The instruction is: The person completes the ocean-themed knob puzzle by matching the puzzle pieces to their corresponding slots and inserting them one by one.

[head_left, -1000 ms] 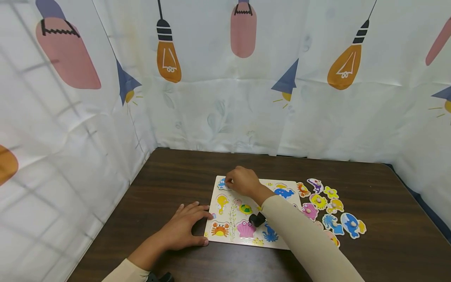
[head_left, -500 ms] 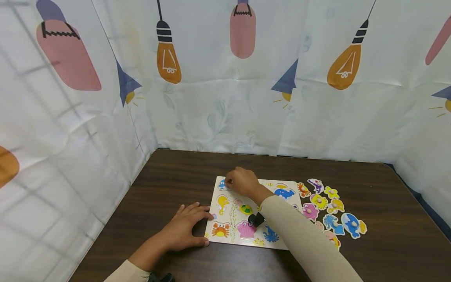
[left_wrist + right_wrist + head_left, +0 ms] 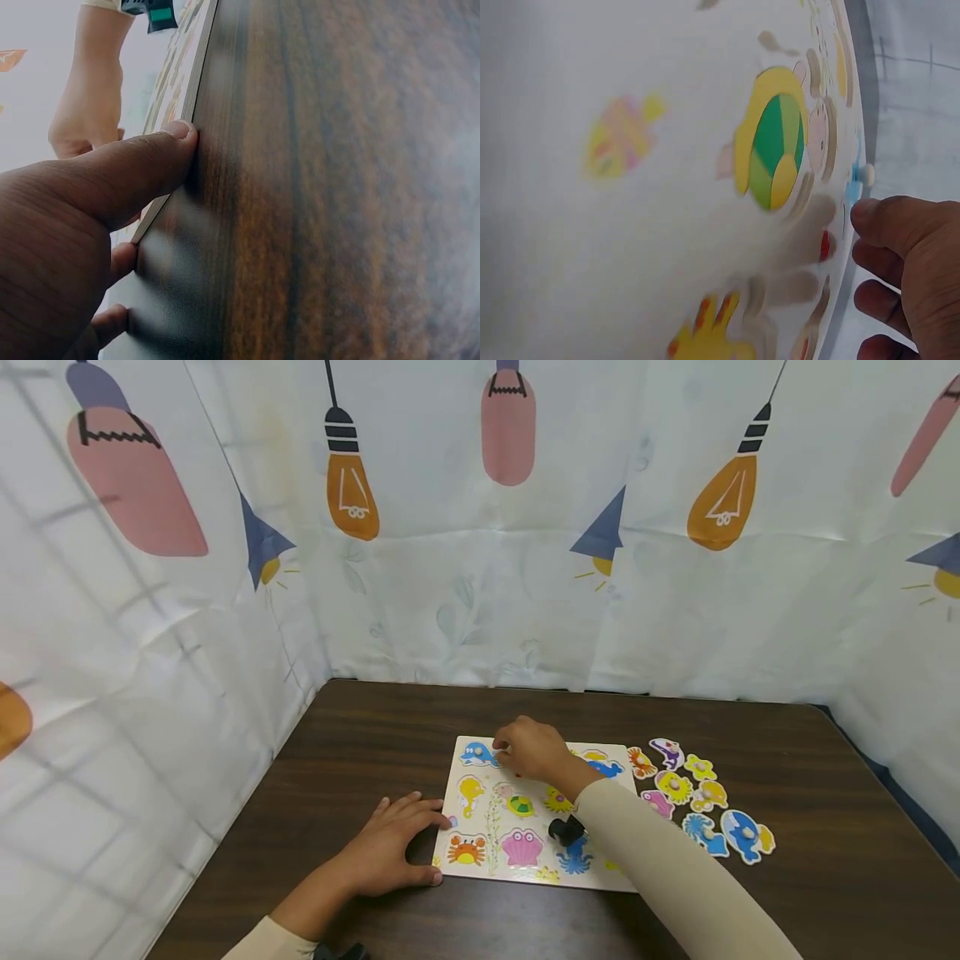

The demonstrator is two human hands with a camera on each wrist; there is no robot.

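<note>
A wooden peg puzzle board [image 3: 480,824] with sea-animal pictures lies on the table. In its far left corner sits a blue dolphin-like piece [image 3: 476,753], its round knob [image 3: 867,175] visible in the right wrist view. My right hand [image 3: 536,752] hovers over the board's far side just right of that piece, fingers loosely bent and holding nothing. My left hand [image 3: 390,847] lies spread at the board's left edge. Its thumb [image 3: 161,154] touches the near left corner, and fingertips rest along the side. The right forearm covers part of the board.
Loose puzzle pieces lie right of the board, among them a purple one [image 3: 667,753], a yellow star [image 3: 701,768], a blue octopus [image 3: 705,833] and a blue fish [image 3: 744,837]. Patterned white curtains [image 3: 465,610] enclose the dark wooden table [image 3: 390,727].
My right hand has let go of the blue dolphin-like piece and moved slightly right, so the piece and its knob now show. My left hand has stayed at the board's edge.
</note>
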